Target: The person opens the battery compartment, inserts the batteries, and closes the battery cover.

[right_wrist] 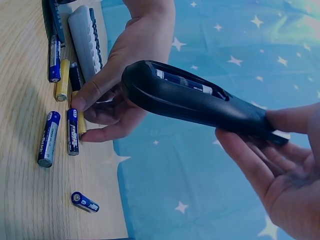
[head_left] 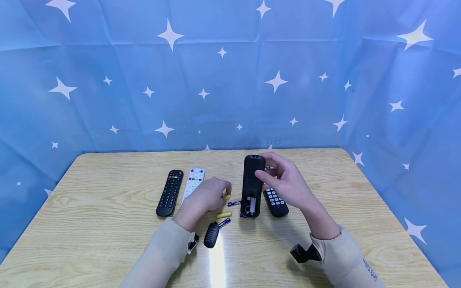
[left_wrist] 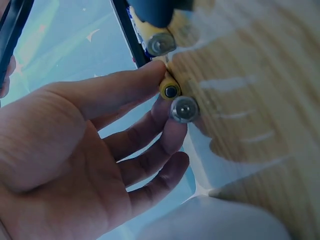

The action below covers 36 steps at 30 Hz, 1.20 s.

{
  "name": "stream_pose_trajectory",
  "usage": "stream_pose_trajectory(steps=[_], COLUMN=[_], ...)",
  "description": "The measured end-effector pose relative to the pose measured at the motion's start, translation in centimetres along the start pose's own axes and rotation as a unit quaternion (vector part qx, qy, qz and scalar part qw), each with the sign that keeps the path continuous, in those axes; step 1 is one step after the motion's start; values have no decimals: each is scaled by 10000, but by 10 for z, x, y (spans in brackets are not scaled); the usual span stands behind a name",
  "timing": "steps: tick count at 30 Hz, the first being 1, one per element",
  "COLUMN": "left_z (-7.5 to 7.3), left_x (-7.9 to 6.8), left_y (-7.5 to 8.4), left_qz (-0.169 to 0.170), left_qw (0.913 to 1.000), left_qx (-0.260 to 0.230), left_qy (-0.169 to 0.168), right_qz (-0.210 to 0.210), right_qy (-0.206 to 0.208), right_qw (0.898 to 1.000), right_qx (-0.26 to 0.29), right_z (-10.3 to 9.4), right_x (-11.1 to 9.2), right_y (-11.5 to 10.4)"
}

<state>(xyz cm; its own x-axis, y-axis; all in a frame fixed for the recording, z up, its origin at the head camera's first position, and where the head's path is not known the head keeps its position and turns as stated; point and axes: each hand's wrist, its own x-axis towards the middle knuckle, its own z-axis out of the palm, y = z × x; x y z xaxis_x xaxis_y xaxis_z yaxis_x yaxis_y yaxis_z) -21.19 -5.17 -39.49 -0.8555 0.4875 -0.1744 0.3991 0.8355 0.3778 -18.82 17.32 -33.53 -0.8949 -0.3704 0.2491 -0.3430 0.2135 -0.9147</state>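
Observation:
My right hand [head_left: 284,182] holds a black remote control [head_left: 253,176] by its upper end above the table, back side facing me. Its battery compartment is uncovered, and at least one blue-and-silver battery [right_wrist: 185,82] lies inside. With thumb and finger, my left hand [head_left: 210,194] pinches a yellow battery [left_wrist: 170,91] at the tabletop. Close by lie a second yellow battery [head_left: 224,215] and several blue batteries [right_wrist: 49,140], one right beside the pinched one. A small black battery cover [head_left: 211,235] rests nearer to me.
Left of my left hand lie a black remote [head_left: 170,194] and a white remote [head_left: 194,178], the latter partly hidden by that hand. Another black remote with white buttons [head_left: 276,203] lies under my right hand. A blue star-patterned cloth [head_left: 216,80] hangs behind the wooden table [head_left: 108,224].

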Motion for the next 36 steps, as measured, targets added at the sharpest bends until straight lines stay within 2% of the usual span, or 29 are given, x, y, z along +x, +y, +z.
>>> stream_pose_trajectory(steps=[6, 11, 21, 36], left_z=[1, 1, -4, -11], left_x=[1, 3, 2, -3], left_y=[0, 0, 1, 6], left_qz=[28, 245, 739, 730], left_qw=[10000, 9997, 9939, 9873], left_qx=[22, -15, -745, -1312], left_qy=[-18, 96, 343, 523], right_qz=[28, 73, 137, 171], right_qy=[-2, -2, -25, -76], right_qw=[10000, 10000, 9999, 9998], right_qx=[15, 3, 49, 66], right_z=[0, 0, 0, 0], right_x=[0, -1, -1, 0], right_y=[-1, -1, -1, -1])
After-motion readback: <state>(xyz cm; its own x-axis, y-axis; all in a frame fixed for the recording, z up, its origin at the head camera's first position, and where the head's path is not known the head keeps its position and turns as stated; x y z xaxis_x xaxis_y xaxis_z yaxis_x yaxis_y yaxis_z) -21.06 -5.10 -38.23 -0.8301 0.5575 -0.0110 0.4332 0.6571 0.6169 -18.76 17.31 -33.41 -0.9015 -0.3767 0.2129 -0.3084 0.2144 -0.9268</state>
